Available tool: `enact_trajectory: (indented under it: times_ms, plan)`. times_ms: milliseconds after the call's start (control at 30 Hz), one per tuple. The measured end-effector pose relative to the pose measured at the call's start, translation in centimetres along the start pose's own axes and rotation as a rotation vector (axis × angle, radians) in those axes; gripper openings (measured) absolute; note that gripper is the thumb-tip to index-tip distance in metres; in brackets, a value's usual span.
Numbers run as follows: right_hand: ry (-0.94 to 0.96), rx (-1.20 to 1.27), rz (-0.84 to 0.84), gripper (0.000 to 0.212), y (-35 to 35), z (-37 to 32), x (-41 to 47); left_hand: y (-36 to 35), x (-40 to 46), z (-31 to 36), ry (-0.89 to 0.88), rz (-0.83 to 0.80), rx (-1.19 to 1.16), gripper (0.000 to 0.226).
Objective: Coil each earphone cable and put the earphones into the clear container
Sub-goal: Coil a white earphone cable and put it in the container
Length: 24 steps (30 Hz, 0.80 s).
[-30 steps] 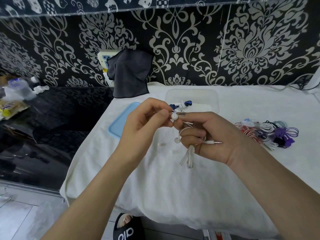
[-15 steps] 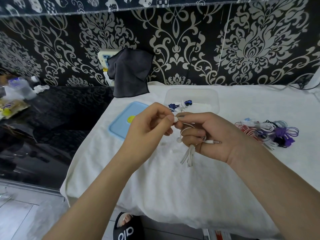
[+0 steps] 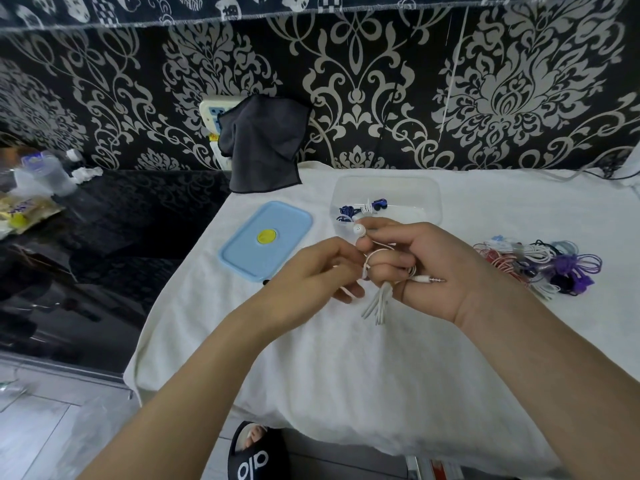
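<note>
Head view: the white earphone cable (image 3: 377, 299) is being held bundled in the right hand (image 3: 429, 268), fingers curled round the loops, one earbud (image 3: 360, 230) sticking up and the plug (image 3: 429, 279) poking out sideways. The loose end is being pinched by the left hand (image 3: 318, 271) right beside it. The clear container (image 3: 429, 188) is sitting just behind, a blue pair (image 3: 360, 209) already inside. Risk-wise, the coil could probably be sprung open if that pinch is loosened mid-wrap.
</note>
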State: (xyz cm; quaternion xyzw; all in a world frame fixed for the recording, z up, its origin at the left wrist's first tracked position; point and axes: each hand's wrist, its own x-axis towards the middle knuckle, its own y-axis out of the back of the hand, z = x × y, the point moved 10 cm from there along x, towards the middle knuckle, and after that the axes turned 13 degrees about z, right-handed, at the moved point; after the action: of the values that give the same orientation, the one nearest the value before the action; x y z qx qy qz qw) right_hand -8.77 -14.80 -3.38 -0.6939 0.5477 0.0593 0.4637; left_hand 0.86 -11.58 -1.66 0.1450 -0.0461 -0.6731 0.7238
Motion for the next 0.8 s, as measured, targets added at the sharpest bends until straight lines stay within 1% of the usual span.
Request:
enact_trajectory:
  times_ms: [33,133,200,300,367,467,533,667,800]
  plan:
    - [0.010,0.001,-0.003,0.023,0.0,-0.1,0.1,-0.1,0.0,0.2,-0.004,-0.008,-0.010,0.005]
    - [0.067,-0.017,0.033,0.031,0.5,-0.6,0.4,0.4,0.2,0.2,0.032,0.023,-0.075,0.008]
    - [0.135,-0.098,0.079,0.031,0.9,-1.1,0.4,0.8,0.4,0.0,0.071,0.054,-0.123,0.011]
    - [0.268,-0.342,0.139,0.024,1.1,-1.7,0.2,1.6,0.7,-0.5,0.132,0.139,-0.146,0.014]
    - [0.373,-0.532,0.135,0.015,0.6,-2.0,0.0,2.1,0.9,-1.1,0.164,0.186,-0.135,0.014]
    - [0.601,-0.820,0.152,0.006,-0.1,-2.7,-0.8,2.3,1.2,-1.5,0.176,0.209,-0.121,0.018]
    - [0.706,-0.913,0.156,0.004,-0.4,-3.0,-1.1,2.3,1.3,-1.4,0.164,0.221,-0.119,0.020]
    - [0.758,-0.949,0.153,0.007,-0.4,-3.2,-1.1,2.5,1.4,-1.2,0.139,0.235,-0.094,0.023]
    - [0.712,-0.951,0.120,0.008,-0.4,-2.8,-1.0,2.7,1.5,-0.9,0.110,0.251,-0.047,0.025]
